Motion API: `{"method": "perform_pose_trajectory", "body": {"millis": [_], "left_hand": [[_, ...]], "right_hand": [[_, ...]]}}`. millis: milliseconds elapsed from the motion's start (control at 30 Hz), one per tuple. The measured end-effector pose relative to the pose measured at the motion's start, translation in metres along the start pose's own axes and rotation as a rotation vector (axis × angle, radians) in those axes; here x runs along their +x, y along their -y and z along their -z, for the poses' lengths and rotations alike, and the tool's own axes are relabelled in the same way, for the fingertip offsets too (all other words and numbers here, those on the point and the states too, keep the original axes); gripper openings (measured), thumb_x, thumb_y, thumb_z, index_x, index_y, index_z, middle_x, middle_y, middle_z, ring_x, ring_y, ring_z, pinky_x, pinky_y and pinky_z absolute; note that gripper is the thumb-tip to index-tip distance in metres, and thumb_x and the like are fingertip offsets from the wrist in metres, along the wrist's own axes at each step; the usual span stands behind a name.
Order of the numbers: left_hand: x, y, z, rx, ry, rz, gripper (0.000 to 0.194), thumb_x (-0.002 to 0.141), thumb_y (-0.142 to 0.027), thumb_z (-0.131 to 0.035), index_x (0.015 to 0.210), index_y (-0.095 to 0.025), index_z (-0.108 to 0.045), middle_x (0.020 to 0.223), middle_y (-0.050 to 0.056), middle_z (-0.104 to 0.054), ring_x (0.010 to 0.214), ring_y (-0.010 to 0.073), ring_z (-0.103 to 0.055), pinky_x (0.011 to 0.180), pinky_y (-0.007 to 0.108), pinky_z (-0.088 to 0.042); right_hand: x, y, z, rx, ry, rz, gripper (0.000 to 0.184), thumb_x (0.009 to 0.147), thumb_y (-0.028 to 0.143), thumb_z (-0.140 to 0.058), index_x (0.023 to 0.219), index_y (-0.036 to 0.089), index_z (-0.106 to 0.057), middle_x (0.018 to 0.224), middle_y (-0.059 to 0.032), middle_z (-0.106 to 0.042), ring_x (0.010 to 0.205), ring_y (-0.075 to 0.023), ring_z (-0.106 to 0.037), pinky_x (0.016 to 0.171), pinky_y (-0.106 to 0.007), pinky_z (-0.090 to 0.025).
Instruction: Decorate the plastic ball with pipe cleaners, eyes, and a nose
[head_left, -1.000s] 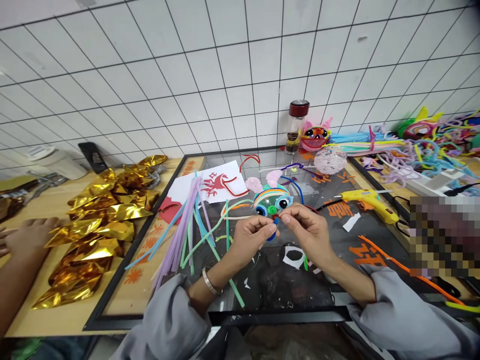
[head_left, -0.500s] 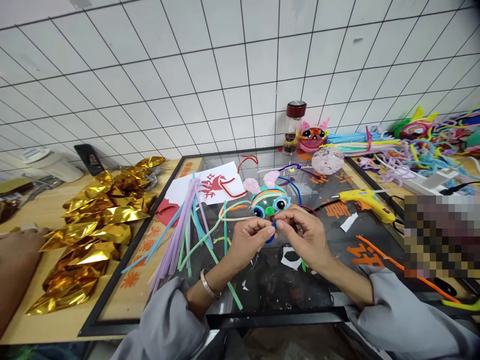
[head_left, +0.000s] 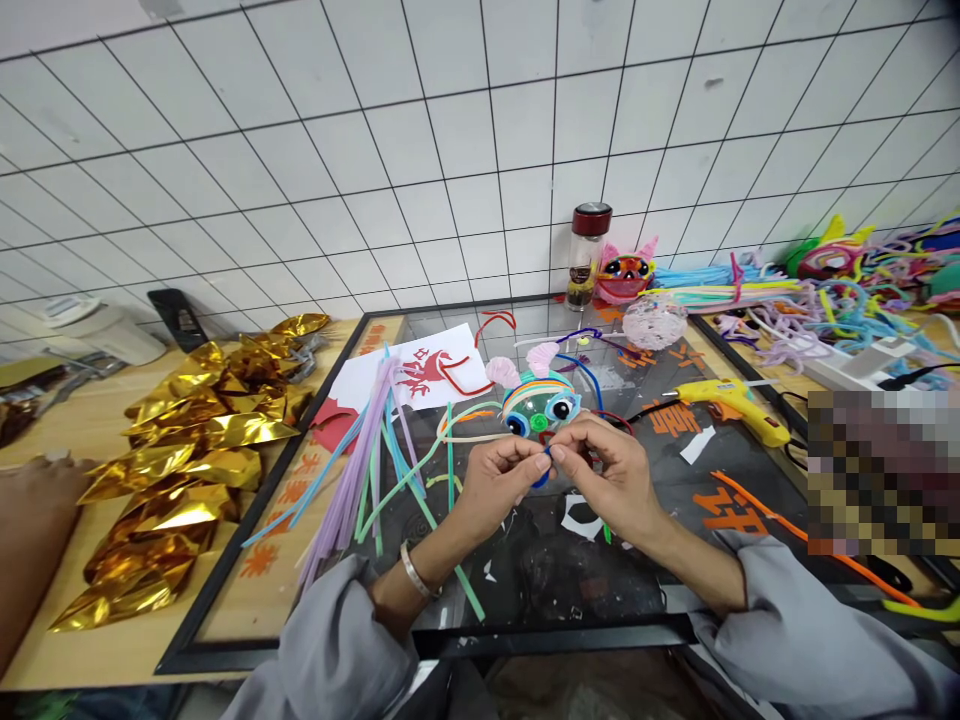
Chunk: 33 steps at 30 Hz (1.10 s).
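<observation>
Fingertips of my left hand point(head_left: 501, 482) and my right hand point(head_left: 613, 472) meet in a pinch on a short blue pipe cleaner point(head_left: 541, 480). Most of that piece is hidden by the fingers. Right behind my hands sits a green animal head point(head_left: 517, 398) with big round eyes, pink ears and a green nose; my fingers cover its lower part. A white paper scrap with a hole point(head_left: 582, 519) lies below my right hand. To the left of my left hand, a bundle of lilac, green and blue pipe cleaners point(head_left: 360, 470) spreads over the dark glass board point(head_left: 540, 590).
Gold foil pieces point(head_left: 187, 480) and another person's hand point(head_left: 45, 500) are at the left. A yellow glue gun point(head_left: 739, 408) lies right, near an orange pipe cleaner point(head_left: 817, 540). At the back stand a lidded bottle point(head_left: 587, 258) and a pink animal head point(head_left: 627, 275).
My hands stay pinched together at the blue piece, with only tiny finger shifts. At the left edge, the other person's hand has moved slightly, and its fingers show more clearly.
</observation>
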<state>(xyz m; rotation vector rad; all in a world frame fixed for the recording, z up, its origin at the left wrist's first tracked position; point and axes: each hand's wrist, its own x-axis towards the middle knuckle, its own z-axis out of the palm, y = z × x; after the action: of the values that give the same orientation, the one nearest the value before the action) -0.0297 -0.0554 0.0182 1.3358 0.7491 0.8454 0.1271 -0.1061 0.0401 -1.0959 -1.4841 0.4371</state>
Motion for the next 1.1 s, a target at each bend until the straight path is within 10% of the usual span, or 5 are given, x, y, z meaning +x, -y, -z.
{"method": "perform_pose_trajectory", "body": {"millis": [1100], "left_hand": [[0.0010, -0.0031, -0.0014, -0.042, -0.050, 0.041, 0.047, 0.072, -0.059, -0.077, 0.073, -0.014, -0.068, 0.065, 0.001, -0.065, 0.045, 0.0036, -0.037, 0.040, 0.018, -0.026]], "right_hand": [[0.0012, -0.0054, 0.0058, 0.116, 0.030, -0.181, 0.023, 0.096, 0.036, -0.057, 0.081, 0.020, -0.063, 0.074, -0.0006, -0.057, 0.065, -0.0135, -0.050, 0.060, -0.028, -0.039]]}}
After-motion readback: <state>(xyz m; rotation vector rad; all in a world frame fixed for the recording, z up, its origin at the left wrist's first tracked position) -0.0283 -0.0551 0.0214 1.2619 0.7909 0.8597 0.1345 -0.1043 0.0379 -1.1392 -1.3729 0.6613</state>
